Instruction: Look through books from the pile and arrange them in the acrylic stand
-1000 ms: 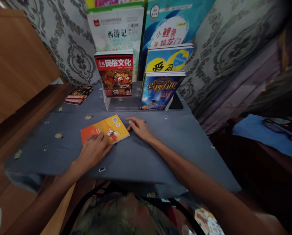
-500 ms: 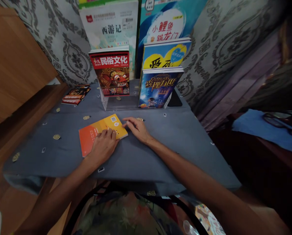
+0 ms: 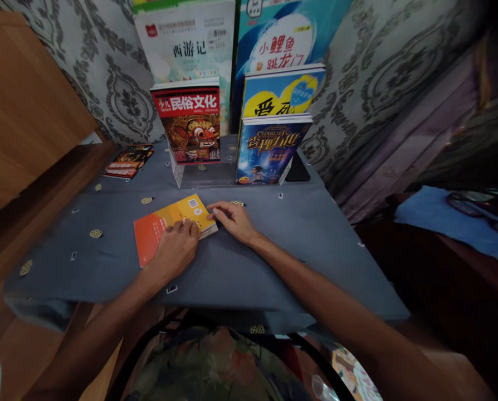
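Note:
An orange and yellow book [image 3: 149, 236] lies on the cloth-covered table with its barcode side up. My left hand [image 3: 177, 242] rests over its near part, fingers bent and closed on the near edge. At the book's right edge, my right hand [image 3: 232, 220] has thumb and forefinger closed on the side, partly hiding the corner. Pages show slightly parted along the lower right edge, between the two hands.
Behind, a clear stand [image 3: 207, 177] holds a red book [image 3: 193, 125] and a blue book [image 3: 269, 150], with larger books at the back. A dark phone-like slab [image 3: 298, 170] lies right of it. Dark red booklets [image 3: 128, 161] lie at the left. The grey-blue table [image 3: 249, 284] ends near my lap.
My right fingertips have closed in on the book's right edge. The pages at the lower right have parted a little. My left hand has stayed nearly still.

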Demonstrator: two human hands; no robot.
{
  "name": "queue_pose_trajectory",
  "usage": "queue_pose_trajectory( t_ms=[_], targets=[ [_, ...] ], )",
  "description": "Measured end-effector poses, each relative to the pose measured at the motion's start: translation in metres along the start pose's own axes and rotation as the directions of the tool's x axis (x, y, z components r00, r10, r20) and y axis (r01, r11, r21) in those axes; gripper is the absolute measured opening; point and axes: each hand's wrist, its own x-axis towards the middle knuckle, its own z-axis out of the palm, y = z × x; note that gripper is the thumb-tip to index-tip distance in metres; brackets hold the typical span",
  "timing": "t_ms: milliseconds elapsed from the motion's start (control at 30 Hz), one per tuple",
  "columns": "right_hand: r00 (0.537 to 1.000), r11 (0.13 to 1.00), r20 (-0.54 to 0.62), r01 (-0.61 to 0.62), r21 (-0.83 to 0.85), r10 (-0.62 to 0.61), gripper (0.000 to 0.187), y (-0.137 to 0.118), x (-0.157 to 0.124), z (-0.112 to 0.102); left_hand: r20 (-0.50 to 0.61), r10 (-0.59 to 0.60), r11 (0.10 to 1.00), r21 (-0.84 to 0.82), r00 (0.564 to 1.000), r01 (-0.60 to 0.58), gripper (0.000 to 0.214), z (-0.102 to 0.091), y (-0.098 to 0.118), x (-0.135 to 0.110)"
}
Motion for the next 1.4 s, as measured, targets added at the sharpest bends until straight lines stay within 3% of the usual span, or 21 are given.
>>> queue_pose_trajectory(
  t_ms=[167, 333, 467, 633, 800, 933, 1100, 1400],
  targets=[
    [1.0, 0.995, 0.005, 0.013, -0.098, -0.012, 0.02, -0.001, -0.001, 0.001, -0.01, -0.002, 1.0, 0.008, 1.0, 0.002, 0.037, 0.002, 0.002, 0.001],
    [0.992, 0.988, 0.125, 0.035, -0.148, -0.016, 0.022, -0.011, -0.004, 0.0, -0.082, -0.033, 0.999, -0.02, 0.996, 0.031, 0.037, 0.012, -0.001, -0.004],
    [0.988, 0.98, 0.152, 0.042, -0.197, -0.012, 0.025, -0.019, -0.007, 0.0, -0.13, 0.0, 0.994, -0.111, 0.991, -0.015, 0.043, 0.022, -0.024, -0.027],
    [0.989, 0.943, 0.142, 0.081, -0.323, -0.037, 0.024, -0.015, -0.008, 0.002, -0.075, -0.18, 0.97, -0.182, 0.981, 0.164, 0.059, 0.043, -0.061, -0.066],
    [0.987, 0.913, 0.122, 0.142, -0.383, -0.102, 0.021, -0.003, 0.004, 0.003, -0.115, -0.21, 0.959, -0.22, 0.971, 0.182, 0.054, 0.056, -0.058, -0.082],
    [0.988, 0.907, 0.108, 0.142, -0.396, -0.108, 0.019, 0.008, 0.023, 0.003, -0.149, -0.179, 0.965, -0.219, 0.973, 0.144, 0.049, 0.052, -0.041, -0.08],
    [0.989, 0.903, 0.109, 0.138, -0.406, -0.102, 0.02, 0.02, 0.039, 0.005, -0.102, -0.158, 0.978, -0.156, 0.982, 0.141, 0.043, 0.039, -0.035, -0.073],
    [0.982, 0.896, 0.085, 0.188, -0.403, -0.168, 0.025, 0.019, 0.025, 0.016, -0.021, -0.108, 0.993, -0.056, 0.994, 0.107, 0.035, 0.019, -0.044, -0.063]
  ],
)
